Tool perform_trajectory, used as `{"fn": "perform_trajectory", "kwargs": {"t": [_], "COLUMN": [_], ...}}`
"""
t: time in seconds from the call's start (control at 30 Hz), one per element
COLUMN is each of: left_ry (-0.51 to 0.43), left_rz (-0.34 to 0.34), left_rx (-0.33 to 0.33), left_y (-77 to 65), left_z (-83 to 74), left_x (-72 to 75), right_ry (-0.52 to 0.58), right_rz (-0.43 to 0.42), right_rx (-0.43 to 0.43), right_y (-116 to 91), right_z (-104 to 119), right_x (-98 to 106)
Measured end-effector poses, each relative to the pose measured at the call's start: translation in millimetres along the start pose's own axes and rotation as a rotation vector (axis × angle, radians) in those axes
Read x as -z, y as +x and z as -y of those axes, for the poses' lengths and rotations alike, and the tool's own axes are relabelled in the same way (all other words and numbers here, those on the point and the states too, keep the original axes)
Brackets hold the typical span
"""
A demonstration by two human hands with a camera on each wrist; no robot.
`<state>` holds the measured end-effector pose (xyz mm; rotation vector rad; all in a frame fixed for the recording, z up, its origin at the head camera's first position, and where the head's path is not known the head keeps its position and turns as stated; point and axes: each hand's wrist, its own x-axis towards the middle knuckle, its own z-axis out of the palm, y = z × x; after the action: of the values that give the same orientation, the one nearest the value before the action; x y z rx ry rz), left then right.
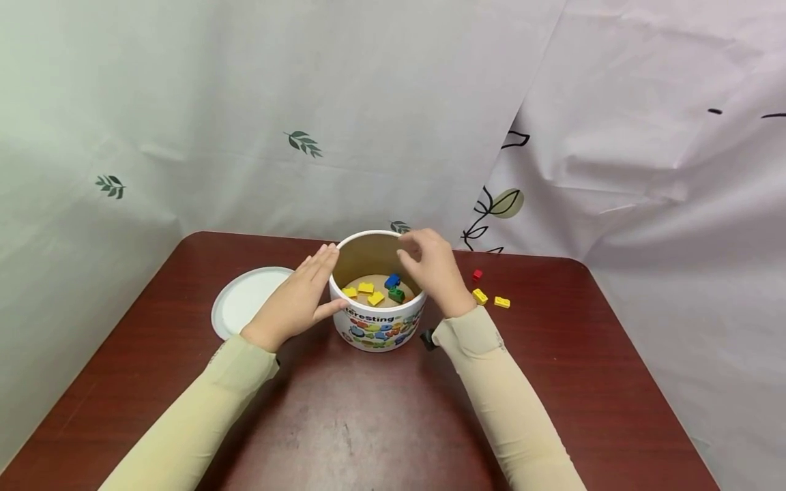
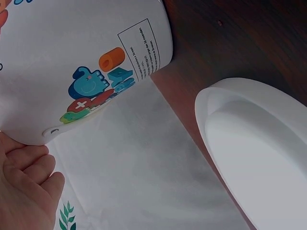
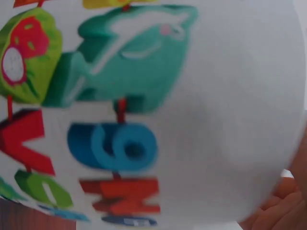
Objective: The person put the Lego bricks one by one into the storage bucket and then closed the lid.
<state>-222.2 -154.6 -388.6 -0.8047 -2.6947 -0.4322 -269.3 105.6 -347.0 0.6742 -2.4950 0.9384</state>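
Note:
A round white tub [image 1: 381, 335] with colourful printed letters and animals stands on the table, its top uncovered. Inside lie several yellow bricks [image 1: 366, 288], a blue brick [image 1: 392, 280] and a green brick [image 1: 396, 294]. My left hand [image 1: 296, 298] rests against the tub's left rim, fingers straight and thumb spread along the front. Over the right rim is my right hand [image 1: 434, 267], thumb and index finger apart with nothing showing between them. In the right wrist view, the printed wall hides most of that hand.
A white lid [image 1: 244, 301] lies left of the tub. To the right, a small red brick [image 1: 477, 275] and two yellow bricks [image 1: 502, 302] sit on the dark red table [image 1: 344, 423]. A pale cloth with leaf prints [image 1: 245, 136] hangs behind the table.

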Motion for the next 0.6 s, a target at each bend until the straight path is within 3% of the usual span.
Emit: {"fn": "perform_trajectory", "kwargs": {"t": [0.13, 0.37, 0.6], "left_ry": [-0.004, -0.020, -0.018], "left_rz": [0.001, -0.004, -0.015], "left_rx": [-0.001, -0.009, -0.022], "left_y": [-0.3, -1.2, -1.1], "left_z": [0.2, 1.8, 1.4], "left_x": [0.9, -0.3, -1.5], "right_ry": [0.037, 0.063, 0.109], "right_rz": [-0.102, -0.157, -0.210], "right_rx": [0.020, 0.001, -0.096], "right_y": [-6, -24, -44], "right_z": [-7, -27, -54], "right_x": [9, 29, 43]}}
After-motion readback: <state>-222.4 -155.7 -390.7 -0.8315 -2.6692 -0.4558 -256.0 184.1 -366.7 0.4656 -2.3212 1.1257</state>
